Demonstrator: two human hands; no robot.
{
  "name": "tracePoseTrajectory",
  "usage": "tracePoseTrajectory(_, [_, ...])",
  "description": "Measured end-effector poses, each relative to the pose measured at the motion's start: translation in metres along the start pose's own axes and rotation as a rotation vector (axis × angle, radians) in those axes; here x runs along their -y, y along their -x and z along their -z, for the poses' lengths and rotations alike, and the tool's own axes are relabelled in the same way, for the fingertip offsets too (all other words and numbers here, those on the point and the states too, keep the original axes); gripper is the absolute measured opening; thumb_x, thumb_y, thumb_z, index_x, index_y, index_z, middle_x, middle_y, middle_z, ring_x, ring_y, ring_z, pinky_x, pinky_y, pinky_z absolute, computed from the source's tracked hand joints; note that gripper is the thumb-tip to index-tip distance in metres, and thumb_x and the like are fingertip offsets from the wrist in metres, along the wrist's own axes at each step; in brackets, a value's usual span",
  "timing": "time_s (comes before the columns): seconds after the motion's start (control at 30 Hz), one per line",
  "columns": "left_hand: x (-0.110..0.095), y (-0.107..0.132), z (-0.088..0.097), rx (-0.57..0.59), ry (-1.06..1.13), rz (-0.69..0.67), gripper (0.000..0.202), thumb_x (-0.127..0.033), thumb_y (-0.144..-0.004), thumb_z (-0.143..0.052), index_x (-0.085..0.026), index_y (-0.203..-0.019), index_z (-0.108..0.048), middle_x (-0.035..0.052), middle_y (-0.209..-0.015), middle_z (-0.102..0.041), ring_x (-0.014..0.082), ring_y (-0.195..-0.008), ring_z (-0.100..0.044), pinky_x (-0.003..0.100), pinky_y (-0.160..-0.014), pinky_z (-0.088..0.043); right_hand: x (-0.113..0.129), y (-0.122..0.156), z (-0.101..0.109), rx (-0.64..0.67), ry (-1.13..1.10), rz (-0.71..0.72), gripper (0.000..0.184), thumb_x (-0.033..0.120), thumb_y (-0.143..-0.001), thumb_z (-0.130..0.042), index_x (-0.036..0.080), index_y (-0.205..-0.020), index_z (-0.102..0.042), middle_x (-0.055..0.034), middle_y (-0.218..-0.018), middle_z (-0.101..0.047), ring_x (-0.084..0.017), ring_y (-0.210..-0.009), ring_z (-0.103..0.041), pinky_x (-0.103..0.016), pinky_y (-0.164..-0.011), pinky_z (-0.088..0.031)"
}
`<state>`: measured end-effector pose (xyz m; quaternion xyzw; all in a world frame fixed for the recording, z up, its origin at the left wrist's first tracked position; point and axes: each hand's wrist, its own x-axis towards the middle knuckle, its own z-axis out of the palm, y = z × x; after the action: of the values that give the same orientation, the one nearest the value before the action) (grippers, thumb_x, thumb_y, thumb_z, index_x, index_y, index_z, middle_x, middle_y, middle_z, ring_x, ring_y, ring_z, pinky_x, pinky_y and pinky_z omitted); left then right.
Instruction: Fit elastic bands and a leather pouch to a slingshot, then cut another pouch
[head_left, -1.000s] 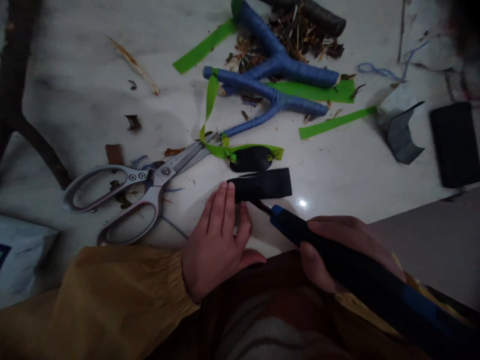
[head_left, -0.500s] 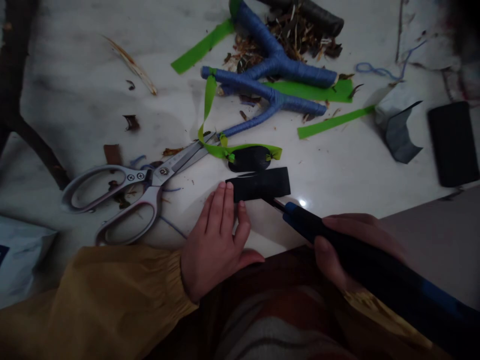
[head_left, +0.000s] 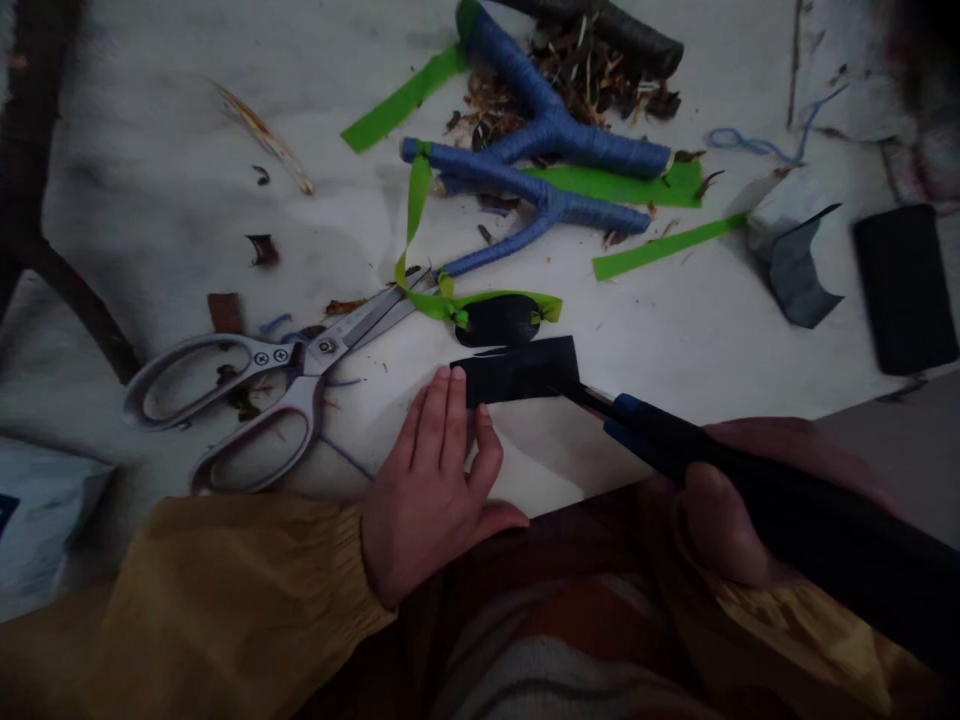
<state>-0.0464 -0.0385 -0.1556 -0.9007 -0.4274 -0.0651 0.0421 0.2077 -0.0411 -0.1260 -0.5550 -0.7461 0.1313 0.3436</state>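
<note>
- Right hand (head_left: 727, 520) is wrapping around a black-and-blue tool (head_left: 810, 525), fully clamped on the handle, and it's sitting further right than a second ago.
- Left hand (head_left: 435, 480) isn't budging: lying flat, fingers nearly together, not gripping anything, fingertips resting on the left end of the black strip (head_left: 499, 378).
- That strip is lying on the desk (head_left: 637, 345) in front of the person. Big change here: the tool's tip was poking at the lower edge, now it's reaching over the right part. I'm reading that as the work shifting along the strip while the left hand is steadying it. Can't tell if the tip is actually pressing in.
- Scissors (head_left: 327, 346) are lying untouched to the left, blades pointing at the green band (head_left: 418, 205).
- Just beyond the strip, a black oval patch (head_left: 495, 322) is hanging onto that band.
- Furthest back, two blue-wrapped forks (head_left: 551, 205) are overlapping near bark scraps (head_left: 589, 65).
</note>
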Motion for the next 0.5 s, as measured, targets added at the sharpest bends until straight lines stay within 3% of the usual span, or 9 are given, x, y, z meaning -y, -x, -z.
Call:
tracePoseTrajectory(0.07, [0.0, 0.0, 0.0, 0.0, 0.004, 0.001, 0.094, -0.081, -0.067, -0.049, 0.003, -0.111, -0.055, 0.0426, -0.123, -0.051, 0.0496, -0.119, -0.05, 0.053, -0.093, -0.049, 0.012, -0.001, -0.004, 0.068, -0.025, -0.025, 0.034, 0.028, -0.069, -0.074, 0.029, -0.102, -0.066, 0.002, -0.075, -0.067, -0.014, -0.053, -0.061, -0.027, -0.042, -0.05])
tracePoseTrajectory(0.13, [0.001, 0.0, 0.0, 0.008, 0.008, -0.003, 0.094, -0.081, -0.069, -0.047, 0.003, -0.111, -0.055, 0.0428, -0.124, -0.051, 0.0499, -0.119, -0.05, 0.053, -0.094, -0.049, 0.025, -0.004, -0.011, 0.019, -0.079, -0.107, 0.031, 0.026, -0.071, -0.072, 0.027, -0.102, -0.066, 0.0007, -0.079, -0.068, -0.014, -0.056, -0.062, -0.028, -0.046, -0.052])
tracePoseTrajectory(0.23, [0.001, 0.0, 0.0, 0.01, 0.015, -0.004, 0.095, -0.081, -0.07, -0.044, 0.004, -0.112, -0.055, 0.0433, -0.124, -0.05, 0.0504, -0.12, -0.049, 0.053, -0.093, -0.048, 0.032, -0.007, -0.017, 0.025, -0.103, -0.065, 0.031, 0.021, -0.071, -0.071, 0.026, -0.102, -0.065, 0.0, -0.079, -0.069, -0.013, -0.053, -0.061, -0.027, -0.046, -0.052])
tracePoseTrajectory(0.4, [0.0, 0.0, 0.0, 0.014, 0.021, -0.004, 0.093, -0.079, -0.069, -0.049, 0.003, -0.111, -0.055, 0.0439, -0.124, -0.05, 0.0507, -0.12, -0.05, 0.054, -0.094, -0.047, 0.011, -0.007, -0.009, 0.093, -0.058, 0.017, 0.04, 0.021, -0.066, -0.077, 0.022, -0.104, -0.065, -0.0002, -0.076, -0.068, -0.013, -0.051, -0.061, -0.024, -0.043, -0.05])
tracePoseTrajectory(0.5, [0.0, 0.0, 0.0, 0.02, 0.03, 0.007, 0.093, -0.079, -0.068, -0.051, 0.003, -0.111, -0.054, 0.0439, -0.125, -0.049, 0.0507, -0.121, -0.049, 0.054, -0.095, -0.046, 0.0, -0.003, -0.005, 0.036, -0.046, -0.056, 0.036, 0.024, -0.062, -0.079, 0.024, -0.096, -0.067, 0.0018, -0.071, -0.068, -0.012, -0.049, -0.06, -0.025, -0.045, -0.052])
